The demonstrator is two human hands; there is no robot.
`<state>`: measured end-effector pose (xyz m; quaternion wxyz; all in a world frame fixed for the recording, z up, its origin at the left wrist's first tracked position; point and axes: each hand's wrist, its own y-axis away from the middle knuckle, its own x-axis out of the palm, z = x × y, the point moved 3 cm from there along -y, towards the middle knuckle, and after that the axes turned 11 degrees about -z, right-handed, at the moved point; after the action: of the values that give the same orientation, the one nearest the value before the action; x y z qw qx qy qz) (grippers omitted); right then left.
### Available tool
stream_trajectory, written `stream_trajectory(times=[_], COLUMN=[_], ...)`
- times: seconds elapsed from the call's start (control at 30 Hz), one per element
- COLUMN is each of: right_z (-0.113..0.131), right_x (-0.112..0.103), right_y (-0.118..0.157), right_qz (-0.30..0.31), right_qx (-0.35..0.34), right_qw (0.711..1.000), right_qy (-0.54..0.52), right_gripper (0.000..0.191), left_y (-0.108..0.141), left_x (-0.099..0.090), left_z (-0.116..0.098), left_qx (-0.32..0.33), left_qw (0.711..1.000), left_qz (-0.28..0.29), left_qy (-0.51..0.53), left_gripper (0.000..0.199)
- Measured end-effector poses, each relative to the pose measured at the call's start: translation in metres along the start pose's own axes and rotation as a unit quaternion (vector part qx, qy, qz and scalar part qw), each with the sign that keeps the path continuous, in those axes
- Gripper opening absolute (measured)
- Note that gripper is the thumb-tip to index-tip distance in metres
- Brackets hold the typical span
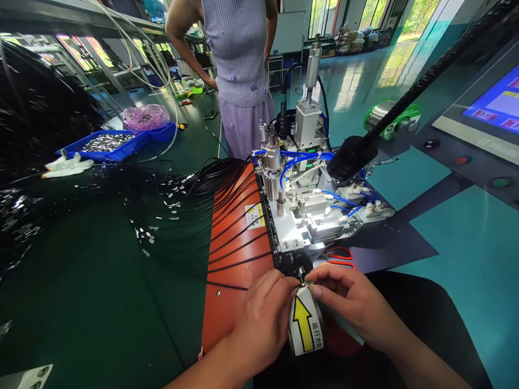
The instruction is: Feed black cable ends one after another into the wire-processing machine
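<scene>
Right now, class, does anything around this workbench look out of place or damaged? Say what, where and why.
Nothing looks clearly damaged or spilled. Two things seem slightly out of place: red-handled scissors lie loose beside the machine, close to the right hand, and a white glove lies unworn by the blue tray.

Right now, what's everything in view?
Person: one, lilac clothes, behind machine
Table: one, green, left
Trays: two, blue, upper left
Metal pieces: many, silver, in larger tray
Bag: one, pink, by trays
Cables: many, black, across panel
Panel: one, orange, centre
Machine: one, silvery, right of panel
Screen: one, blue, far right
Spool: one, green, upper right
Tool handles: two, red, below machine
Arrow label: one, white and yellow, near hands
Left hand: one, bare, left of label
Right hand: one, bare, right of label
</scene>
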<state>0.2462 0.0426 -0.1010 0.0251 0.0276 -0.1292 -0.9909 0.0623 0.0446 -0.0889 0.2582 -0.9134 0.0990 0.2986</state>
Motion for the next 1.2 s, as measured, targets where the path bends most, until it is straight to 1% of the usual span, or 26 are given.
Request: stream_trajectory(times=[0.27, 0.37, 0.5, 0.6, 0.77, 1.07, 1.2], right_z=[0.0, 0.0, 0.003, 0.007, 0.015, 0.016, 0.019], right_x=[0.0, -0.001, -0.004, -0.005, -0.007, -0.006, -0.006], right_y=[0.0, 0.001, 0.0, -0.001, -0.002, 0.0, 0.0], right_qz=[0.009, 0.008, 0.006, 0.013, 0.028, 0.029, 0.031], right_qx=[-0.004, -0.013, -0.036, -0.06, -0.09, -0.102, -0.101], right_qw=[1.0, 1.0, 0.996, 0.991, 0.984, 0.979, 0.977], right_qy=[-0.002, 0.022, 0.079, 0.122, 0.153, 0.176, 0.187], right_gripper=[0.022, 0.021, 0.02, 0.019, 0.018, 0.016, 0.016], left_y=[0.0, 0.0, 0.001, 0.0, 0.0, 0.0, 0.0], left_x=[0.0, 0.0, 0.0, 0.0, 0.001, 0.001, 0.001], left_z=[-0.001, 0.0, 0.0, 0.0, 0.0, 0.001, 0.001], left_qx=[0.011, 0.018, 0.034, 0.03, 0.028, 0.025, 0.014], left_qw=[1.0, 1.0, 0.999, 1.0, 1.0, 1.0, 1.0], left_qz=[-0.001, -0.001, 0.008, 0.002, -0.007, -0.003, -0.001], left_qy=[0.001, -0.006, -0.011, -0.006, -0.006, -0.003, -0.003], left_gripper=[0.021, 0.021, 0.022, 0.021, 0.023, 0.022, 0.022])
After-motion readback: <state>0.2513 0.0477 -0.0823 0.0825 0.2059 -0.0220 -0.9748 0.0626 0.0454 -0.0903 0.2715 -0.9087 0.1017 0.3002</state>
